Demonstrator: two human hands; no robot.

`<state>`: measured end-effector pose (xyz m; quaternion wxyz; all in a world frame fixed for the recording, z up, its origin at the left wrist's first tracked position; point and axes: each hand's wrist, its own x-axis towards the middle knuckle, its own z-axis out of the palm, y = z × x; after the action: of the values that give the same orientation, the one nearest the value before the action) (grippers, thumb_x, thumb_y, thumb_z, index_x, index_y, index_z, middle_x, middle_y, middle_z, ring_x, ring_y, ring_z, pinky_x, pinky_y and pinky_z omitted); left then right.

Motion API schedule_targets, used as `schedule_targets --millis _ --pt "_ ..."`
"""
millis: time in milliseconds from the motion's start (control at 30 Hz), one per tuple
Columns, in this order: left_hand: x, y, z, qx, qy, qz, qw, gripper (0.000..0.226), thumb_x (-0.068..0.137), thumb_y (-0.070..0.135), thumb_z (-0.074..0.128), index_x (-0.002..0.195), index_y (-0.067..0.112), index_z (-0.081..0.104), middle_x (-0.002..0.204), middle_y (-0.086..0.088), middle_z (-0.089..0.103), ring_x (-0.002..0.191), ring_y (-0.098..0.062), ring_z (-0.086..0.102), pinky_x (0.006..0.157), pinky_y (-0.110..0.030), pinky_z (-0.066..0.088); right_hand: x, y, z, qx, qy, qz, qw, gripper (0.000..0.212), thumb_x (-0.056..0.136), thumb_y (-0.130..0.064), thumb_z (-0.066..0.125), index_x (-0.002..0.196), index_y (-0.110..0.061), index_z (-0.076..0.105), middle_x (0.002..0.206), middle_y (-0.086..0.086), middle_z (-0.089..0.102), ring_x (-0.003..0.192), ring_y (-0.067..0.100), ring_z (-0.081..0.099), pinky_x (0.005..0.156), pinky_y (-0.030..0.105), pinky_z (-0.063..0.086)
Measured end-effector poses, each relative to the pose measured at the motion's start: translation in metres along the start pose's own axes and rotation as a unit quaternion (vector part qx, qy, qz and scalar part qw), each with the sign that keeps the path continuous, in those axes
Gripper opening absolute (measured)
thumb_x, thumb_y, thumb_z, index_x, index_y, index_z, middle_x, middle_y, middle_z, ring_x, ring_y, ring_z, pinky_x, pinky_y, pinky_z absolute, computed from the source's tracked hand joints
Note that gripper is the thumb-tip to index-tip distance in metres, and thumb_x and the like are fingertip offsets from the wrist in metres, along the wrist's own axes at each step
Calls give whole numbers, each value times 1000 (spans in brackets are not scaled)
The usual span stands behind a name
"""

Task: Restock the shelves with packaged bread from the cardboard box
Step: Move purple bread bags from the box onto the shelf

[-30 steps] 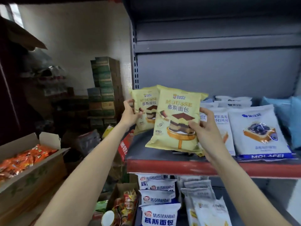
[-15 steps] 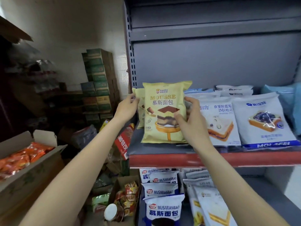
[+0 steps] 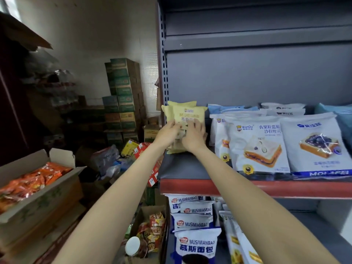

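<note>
Because the yellow bread packets [image 3: 185,115] are meant to stand upright against the back of the shelf [image 3: 190,168], they are pressed there at its left end by the left hand [image 3: 168,131] and right hand [image 3: 193,136], side by side, fingers seemingly flat rather than gripping.

Two bare forearms show, with no sleeves in view as far up as the picture's lower edge. The left hand [image 3: 168,132] and right hand [image 3: 193,137] wear no gloves, rings, watch or bands. The fingers [image 3: 198,125] are slim and blurred.
</note>
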<state>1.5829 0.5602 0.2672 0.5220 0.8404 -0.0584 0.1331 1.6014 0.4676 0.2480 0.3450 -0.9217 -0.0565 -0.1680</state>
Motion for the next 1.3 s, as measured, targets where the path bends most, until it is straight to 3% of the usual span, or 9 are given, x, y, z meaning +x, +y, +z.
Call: schedule_targets --millis 133,233,467,567,700,900,1000,1167,1300 --pt "6 5 14 66 2 -3 998 48 102 33 30 147 17 29 153 -3 29 140 -21 28 111 -31 22 -11 6 -12 -24 -57 -55 997 64 91 -2 39 149 -7 13 157 17 0 145 31 -3 119 42 5" --pt "-9 9 11 107 56 37 992 45 102 30 31 144 17 36 147 -7 40 133 -24 39 107 -34 32 -33 11 -26 16 -43 -108 993 62 90 2 40 148 -4 18 154 17 16 143 29 14 117 37 15" --pt "-130 7 10 233 214 294 902 26 93 35 43 107 26 63 80 10 71 69 -12 65 58 -34 50 -150 56 -61 25 183 -225 957 30 92 -19 48 120 -19 55 109 -1 64 96 19 60 74 31 46" --pt "-176 -8 32 278 204 355 869 29 95 34 43 92 22 69 57 6 63 49 -14 59 42 -36 44 -201 95 -67 -7 228 -228 947 24 92 -29 47 105 -17 63 84 -3 67 78 18 62 64 31 47" --pt "-241 -33 83 282 122 399 864 25 92 28 49 85 20 72 56 11 61 50 -8 58 43 -25 41 -273 166 -65 -43 179 -196 963 12 89 -25 57 90 -17 65 71 -7 64 66 14 62 52 29 48" --pt "-341 -109 184 380 -214 128 891 32 89 40 47 117 31 59 105 8 69 93 -21 66 69 -31 49 -400 324 -60 -90 -178 23 980 19 91 -21 57 109 -18 63 84 9 65 70 31 59 56 36 44" --pt "-387 -139 238 373 -314 23 873 30 93 35 45 121 31 56 108 4 67 96 -23 63 70 -29 47 -465 401 -60 -75 -231 146 959 20 92 -20 55 110 -16 65 91 15 66 77 37 60 61 44 48" --pt "-455 -198 329 333 -347 -130 867 25 90 25 50 111 29 62 101 3 69 93 -21 65 73 -31 51 -550 498 -58 -75 -277 263 921 20 91 -10 54 105 -15 67 98 16 68 87 37 63 69 41 52" --pt "-509 -242 380 316 -374 -233 840 22 91 27 53 111 25 63 108 6 67 99 -16 64 78 -30 51 -586 538 -41 -168 -336 281 883 35 92 -19 52 126 -10 52 118 16 56 108 36 54 82 40 47"
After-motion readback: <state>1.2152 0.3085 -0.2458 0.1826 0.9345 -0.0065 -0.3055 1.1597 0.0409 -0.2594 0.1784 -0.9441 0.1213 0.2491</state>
